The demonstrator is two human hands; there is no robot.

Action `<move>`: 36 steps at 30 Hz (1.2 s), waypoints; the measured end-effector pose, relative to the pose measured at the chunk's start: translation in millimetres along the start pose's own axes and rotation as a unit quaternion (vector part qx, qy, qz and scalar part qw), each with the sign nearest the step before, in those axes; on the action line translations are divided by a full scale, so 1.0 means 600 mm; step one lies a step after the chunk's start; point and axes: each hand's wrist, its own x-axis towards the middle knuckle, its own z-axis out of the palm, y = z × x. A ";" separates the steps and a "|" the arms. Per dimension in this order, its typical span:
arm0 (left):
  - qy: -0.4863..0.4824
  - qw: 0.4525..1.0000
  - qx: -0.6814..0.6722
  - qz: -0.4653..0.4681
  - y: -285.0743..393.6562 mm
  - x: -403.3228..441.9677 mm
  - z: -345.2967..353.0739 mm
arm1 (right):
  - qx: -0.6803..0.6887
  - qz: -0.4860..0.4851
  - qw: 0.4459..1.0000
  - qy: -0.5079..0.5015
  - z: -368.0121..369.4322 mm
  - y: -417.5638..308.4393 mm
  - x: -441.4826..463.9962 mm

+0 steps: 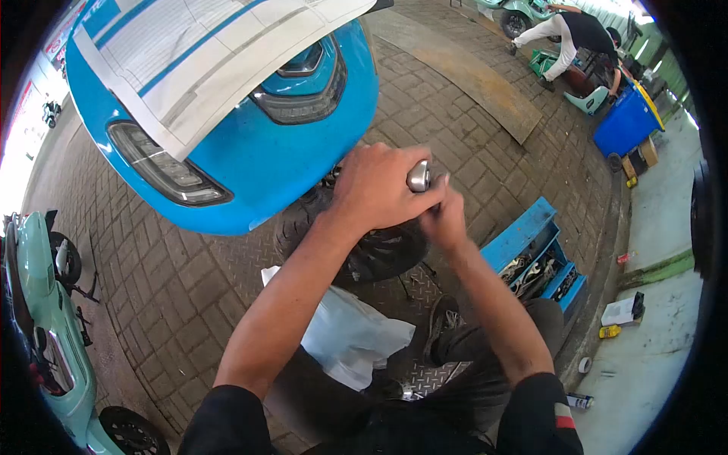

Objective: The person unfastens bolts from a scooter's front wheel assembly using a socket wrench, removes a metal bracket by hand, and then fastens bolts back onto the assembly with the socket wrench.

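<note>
My left hand (383, 186) is closed around a metal piece with a rounded silver end (418, 177); the rest of it is hidden in the grip. Just below and to the right, my right hand (446, 216) has its fingers curled close to the left thumb. What it holds, if anything, is hidden. Both hands are beside the blue scooter body (280, 182), above its black tyre (387, 254). A printed white sheet (205, 68) is draped over the blue panel, and dark lamps show below it.
An unfolded blue toolbox (523, 235) with wrenches stands right of my knee. A white plastic bag (353, 334) lies between my legs. Mint-green scooter (57, 341) at left. Another person (569, 42) bends near a blue bin (626, 125). A wall (660, 303) borders the right.
</note>
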 end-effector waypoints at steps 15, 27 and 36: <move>-0.009 1.000 -0.019 0.010 0.015 -0.010 -0.026 | -0.209 -0.051 0.963 -0.163 -0.098 -0.040 0.119; 0.031 0.996 -0.079 -0.021 -0.009 -0.008 -0.007 | 0.212 0.374 0.850 -0.304 -0.120 -0.245 0.128; 0.056 0.998 -0.031 -0.012 -0.009 -0.020 -0.010 | -0.161 0.026 0.946 -0.280 -0.125 -0.249 0.167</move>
